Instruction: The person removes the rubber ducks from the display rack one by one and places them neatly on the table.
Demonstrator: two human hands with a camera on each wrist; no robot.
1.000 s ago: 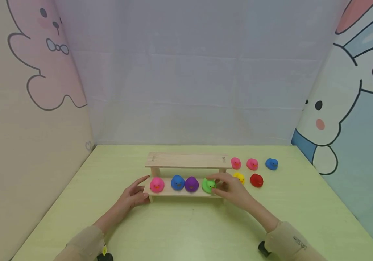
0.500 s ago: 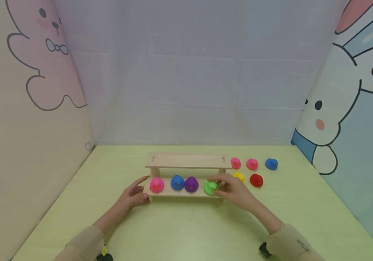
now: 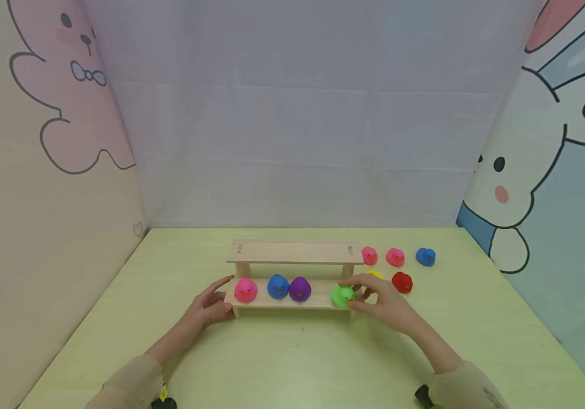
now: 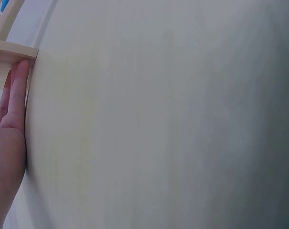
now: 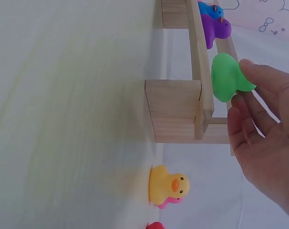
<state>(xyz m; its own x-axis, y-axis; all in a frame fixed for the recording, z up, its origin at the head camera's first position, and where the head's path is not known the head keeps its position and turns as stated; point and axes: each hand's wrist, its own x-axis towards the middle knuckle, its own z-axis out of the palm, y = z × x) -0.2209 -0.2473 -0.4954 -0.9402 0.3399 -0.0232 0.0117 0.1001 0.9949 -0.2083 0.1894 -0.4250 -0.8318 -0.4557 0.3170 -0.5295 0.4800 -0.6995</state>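
A two-step wooden rack (image 3: 292,251) stands on the table. On its lower step sit a pink rubber duck (image 3: 245,290), a blue duck (image 3: 278,287) and a purple duck (image 3: 299,289), the last two side by side. My right hand (image 3: 386,304) pinches a green rubber duck (image 3: 342,296) between thumb and fingers, at the right end of that step. In the right wrist view the green duck (image 5: 224,78) is on or just over the step, which I cannot tell. My left hand (image 3: 204,308) holds the rack's left end, its fingertips (image 4: 22,71) against the wood.
Right of the rack, two pink ducks (image 3: 395,257), a blue duck (image 3: 426,257) and a red duck (image 3: 402,282) stand on the table. A yellow duck (image 5: 166,186) is mostly hidden behind my right hand in the head view. Cloth walls enclose the table.
My right hand has moved the green duck rightward along the lower step, away from the purple duck, toward the step's right end. The left hand and the other ducks have stayed put.
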